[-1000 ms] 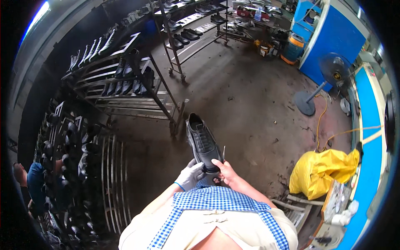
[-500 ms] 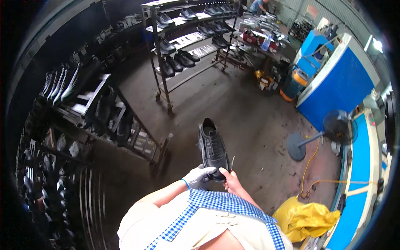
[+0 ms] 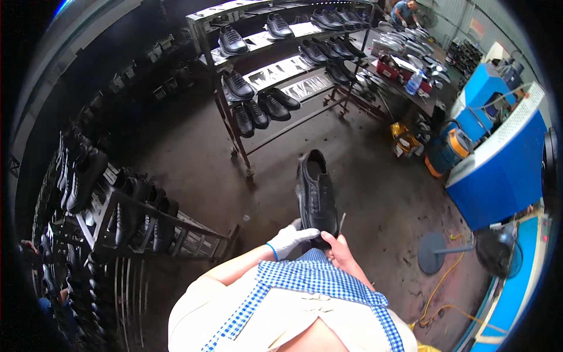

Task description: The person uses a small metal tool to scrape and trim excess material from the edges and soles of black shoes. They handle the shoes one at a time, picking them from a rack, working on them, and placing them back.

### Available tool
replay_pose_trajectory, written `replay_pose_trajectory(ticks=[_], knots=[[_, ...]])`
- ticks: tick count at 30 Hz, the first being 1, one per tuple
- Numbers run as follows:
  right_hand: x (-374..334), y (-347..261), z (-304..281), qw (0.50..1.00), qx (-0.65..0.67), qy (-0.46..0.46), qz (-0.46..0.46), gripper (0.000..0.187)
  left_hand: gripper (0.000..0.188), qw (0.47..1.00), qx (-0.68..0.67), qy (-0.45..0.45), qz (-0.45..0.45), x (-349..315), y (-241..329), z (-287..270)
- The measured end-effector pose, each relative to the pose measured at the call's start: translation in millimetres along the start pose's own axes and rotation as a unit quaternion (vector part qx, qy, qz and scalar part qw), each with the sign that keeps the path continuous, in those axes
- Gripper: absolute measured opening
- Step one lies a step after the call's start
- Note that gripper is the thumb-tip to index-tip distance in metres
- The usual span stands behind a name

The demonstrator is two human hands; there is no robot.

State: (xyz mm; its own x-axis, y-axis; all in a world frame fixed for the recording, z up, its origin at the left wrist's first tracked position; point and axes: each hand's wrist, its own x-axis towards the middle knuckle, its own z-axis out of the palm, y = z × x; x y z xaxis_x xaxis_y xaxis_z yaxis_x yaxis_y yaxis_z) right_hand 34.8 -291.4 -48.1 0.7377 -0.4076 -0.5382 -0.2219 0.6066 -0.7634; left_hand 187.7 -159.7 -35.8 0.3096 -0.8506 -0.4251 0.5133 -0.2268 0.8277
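Note:
A black lace-up shoe point(image 3: 316, 196) is held in front of my body, its opening pointing away from me and its toe near my apron. My left hand point(image 3: 290, 239), in a whitish glove with a blue cuff edge, is closed on the left side of the toe, thumb on top. My bare right hand point(image 3: 339, 251) grips the toe from the right. A thin metal tool point(image 3: 342, 222) sticks up beside the right fingers; its lower end is hidden. The fingers under the shoe are out of sight.
Ahead stands a wheeled rack point(image 3: 275, 75) bearing several black shoes. Another shoe rack point(image 3: 196, 226) is at my left. To the right are a blue machine point(image 3: 498, 179), an orange-and-grey canister point(image 3: 453, 151), a floor fan point(image 3: 431, 253) and a yellow cord point(image 3: 448, 276). A person point(image 3: 404, 12) works far off.
My viewpoint has shifted, so the rack ahead looks larger and the machine and fan sit farther right and lower. Both hands keep the shoe, which appears slightly more to the right.

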Motion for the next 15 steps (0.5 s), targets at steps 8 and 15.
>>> replay_pose_trajectory(ticks=[8, 15], knots=[[176.6, -180.6, -3.8, 0.992, -0.022, -0.124, 0.005, 0.049, 0.06, 0.953, -0.149, 0.241, 0.103, 145.1, 106.8, -47.2], [310.3, -290.8, 31.9, 0.98, -0.112, -0.164, -0.032, 0.049, 0.062, 0.916, -0.241, 0.262, 0.186, 222.1, 211.1, -141.4]])
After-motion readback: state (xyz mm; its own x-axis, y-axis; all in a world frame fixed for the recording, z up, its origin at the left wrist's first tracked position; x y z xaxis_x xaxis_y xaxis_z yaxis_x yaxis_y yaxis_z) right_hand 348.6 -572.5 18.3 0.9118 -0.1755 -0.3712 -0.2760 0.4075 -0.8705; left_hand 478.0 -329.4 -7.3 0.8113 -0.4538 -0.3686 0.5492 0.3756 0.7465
